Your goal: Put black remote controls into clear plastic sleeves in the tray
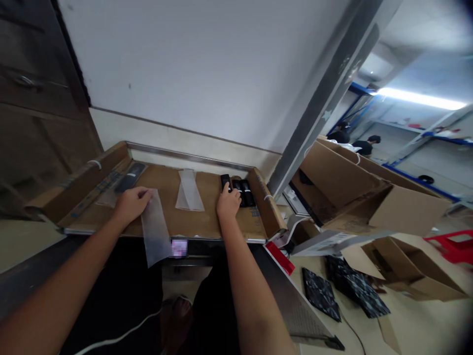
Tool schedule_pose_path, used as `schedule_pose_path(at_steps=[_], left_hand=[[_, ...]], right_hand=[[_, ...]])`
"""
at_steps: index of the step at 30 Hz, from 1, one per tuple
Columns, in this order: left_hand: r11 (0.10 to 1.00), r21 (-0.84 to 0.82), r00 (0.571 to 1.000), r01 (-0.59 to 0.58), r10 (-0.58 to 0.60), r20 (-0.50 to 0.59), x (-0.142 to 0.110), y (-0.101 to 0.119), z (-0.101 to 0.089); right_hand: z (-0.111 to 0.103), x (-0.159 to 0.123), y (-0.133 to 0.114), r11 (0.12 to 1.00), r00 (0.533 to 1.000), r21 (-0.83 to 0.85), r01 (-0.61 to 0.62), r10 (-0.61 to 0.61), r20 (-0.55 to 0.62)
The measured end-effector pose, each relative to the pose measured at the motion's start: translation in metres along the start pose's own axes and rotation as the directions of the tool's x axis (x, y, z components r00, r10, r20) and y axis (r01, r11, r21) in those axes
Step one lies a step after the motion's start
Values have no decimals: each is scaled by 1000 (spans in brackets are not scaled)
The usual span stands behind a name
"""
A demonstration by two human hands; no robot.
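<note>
My left hand (130, 204) rests on the cardboard-covered worktop (168, 185), its fingers closed on the top of a clear plastic sleeve (155, 231) that hangs over the front edge. My right hand (228, 203) reaches to the right end of the worktop, with its fingers curled on the leftmost of a row of black remote-like devices (242, 190). Another long dark remote (129, 177) lies at the back left, just beyond my left hand. A second clear sleeve (189, 190) lies flat between my hands.
Cardboard walls (268, 202) fence both ends of the worktop, with a white wall behind. Open cardboard boxes (369, 197) stand to the right, black patterned pads (347, 291) lie on the floor, and a red stool (453, 244) is at far right. Two people sit far back.
</note>
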State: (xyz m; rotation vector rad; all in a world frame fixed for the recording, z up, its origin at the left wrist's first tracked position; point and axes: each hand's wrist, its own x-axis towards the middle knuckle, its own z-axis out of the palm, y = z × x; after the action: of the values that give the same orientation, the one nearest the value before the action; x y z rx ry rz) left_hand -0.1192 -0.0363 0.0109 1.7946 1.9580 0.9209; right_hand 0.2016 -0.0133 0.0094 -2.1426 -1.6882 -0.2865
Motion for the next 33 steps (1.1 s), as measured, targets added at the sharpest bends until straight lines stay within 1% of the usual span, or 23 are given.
schedule_pose_path(at_steps=[5, 7, 11, 14, 16, 18, 20, 21, 22, 23, 24, 26, 28, 29, 31, 33], left_hand=[[1000, 7, 999, 31, -31, -8, 1, -1, 1], [1000, 0, 1000, 22, -22, -5, -1, 1, 0], [999, 4, 999, 40, -40, 6, -4, 5, -3], [999, -25, 1000, 24, -24, 1, -4, 4, -3], [998, -54, 1000, 12, -13, -13, -3, 2, -1], [996, -85, 1000, 6, -9, -29, -1, -1, 2], [991, -132, 998, -6, -2, -56, 0, -3, 4], [987, -163, 997, -10, -2, -72, 0, -3, 4], [980, -199, 996, -10, -8, -88, 0, -3, 3], [973, -231, 994, -3, -23, -107, 0, -3, 2], [966, -258, 990, 10, -45, -130, 0, -2, 1], [956, -290, 973, 53, -115, -202, -1, -2, -3], [945, -309, 941, 104, -194, -278, -1, -2, -5], [938, -324, 925, 127, -230, -304, -1, -2, -6], [918, -364, 905, 155, -279, -321, -2, -1, -4], [896, -417, 910, 150, -290, -296, -3, 5, 0]], right_hand=[[2, 2, 7, 997, 997, -49, -55, 52, -60], [3, 3, 8, 997, 996, -36, -62, 59, -69], [3, 7, 10, 996, 995, 12, -90, 91, -43], [-1, 7, 13, 997, 995, 51, -63, 67, -69], [-6, 3, 12, 997, 994, 78, -17, 25, -106], [-11, -3, 9, 989, 991, 124, 79, -64, -114], [-14, -12, 5, 957, 977, 196, 214, -208, -52], [-16, -16, 3, 931, 959, 241, 275, -282, -5], [-16, -20, 1, 903, 940, 291, 315, -339, 36], [-17, -23, 0, 879, 926, 345, 329, -372, 62], [-17, -25, 0, 858, 923, 401, 321, -378, 71], [-15, -28, 1, 811, 938, 523, 264, -341, 55], [-13, -29, 3, 742, 952, 644, 189, -299, 65], [-12, -30, 4, 702, 950, 696, 150, -296, 95], [-10, -30, 5, 632, 933, 772, 65, -312, 177], [-10, -30, 4, 586, 915, 810, 2, -328, 236]])
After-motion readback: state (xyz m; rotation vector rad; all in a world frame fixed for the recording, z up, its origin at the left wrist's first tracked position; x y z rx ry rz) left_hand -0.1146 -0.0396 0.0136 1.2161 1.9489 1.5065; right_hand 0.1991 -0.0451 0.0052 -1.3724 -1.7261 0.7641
